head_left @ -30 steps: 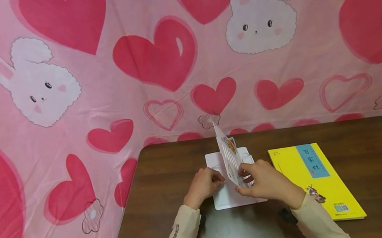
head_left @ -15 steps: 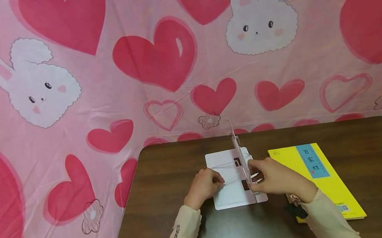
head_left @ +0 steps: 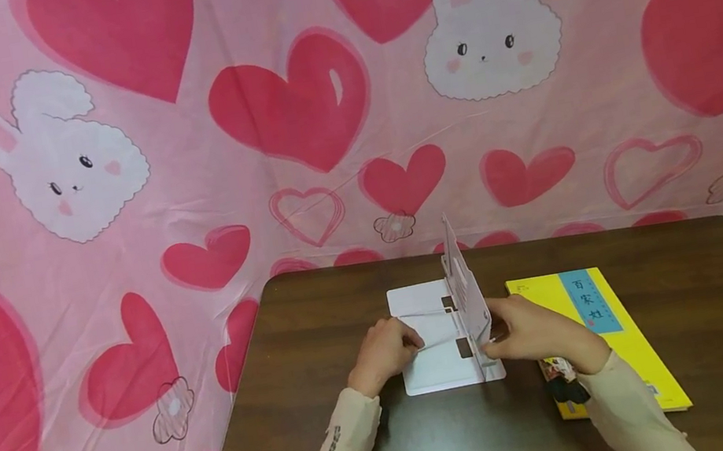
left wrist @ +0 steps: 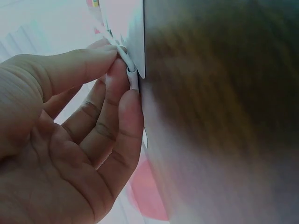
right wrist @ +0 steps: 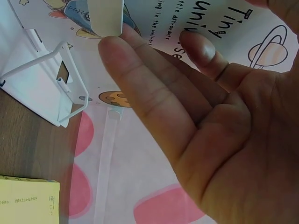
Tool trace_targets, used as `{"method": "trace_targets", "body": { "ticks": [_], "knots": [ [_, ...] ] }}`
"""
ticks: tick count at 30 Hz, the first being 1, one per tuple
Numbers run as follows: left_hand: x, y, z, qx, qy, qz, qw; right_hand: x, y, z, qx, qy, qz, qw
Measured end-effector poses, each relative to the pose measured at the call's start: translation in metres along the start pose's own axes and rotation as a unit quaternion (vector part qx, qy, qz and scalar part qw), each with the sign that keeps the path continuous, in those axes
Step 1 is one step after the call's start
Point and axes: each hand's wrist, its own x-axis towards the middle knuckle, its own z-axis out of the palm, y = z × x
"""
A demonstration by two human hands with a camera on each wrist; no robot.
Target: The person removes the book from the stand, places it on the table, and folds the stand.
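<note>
A white folding book stand stands on the table, its flat base (head_left: 430,375) lying down and its upright panel (head_left: 458,269) raised near the base's right side. My left hand (head_left: 381,354) is at the base's left part; in the left wrist view thumb and fingers pinch a white wire leg (left wrist: 125,58). At the panel's lower edge my right hand (head_left: 538,327) grips it from the right. In the right wrist view the panel's printed face (right wrist: 154,23) carries astronaut drawings and English lettering, and a white tab (right wrist: 106,18) meets a fingertip.
A yellow book (head_left: 597,346) with a blue title strip lies to the right, partly under my right wrist. The brown wooden table (head_left: 308,338) ends at a pink cloth backdrop (head_left: 274,1) with hearts and rabbits.
The panel has swung from leaning left to leaning right, and my right hand has gone right with it. My left hand has stayed on the wire leg.
</note>
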Motion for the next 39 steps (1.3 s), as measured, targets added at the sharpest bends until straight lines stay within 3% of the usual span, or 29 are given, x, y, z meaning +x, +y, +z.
{"method": "trace_targets", "body": {
  "ticks": [10,17,28,39],
  "knots": [
    [0.000,-0.001,0.000,0.009,0.004,0.019,0.9998,-0.002,0.001,-0.002,0.013,-0.006,-0.002,1.000],
    [0.000,0.000,-0.003,-0.002,-0.006,0.010,0.9999,0.001,0.000,0.001,0.009,-0.004,-0.008,1.000],
    [0.000,0.000,-0.007,-0.020,-0.010,0.022,0.9995,0.004,-0.005,0.008,-0.037,0.020,-0.014,0.999],
    [0.001,0.003,-0.016,-0.044,0.050,0.044,0.9968,0.009,-0.009,0.019,-0.059,0.046,-0.015,0.997]
  ]
}}
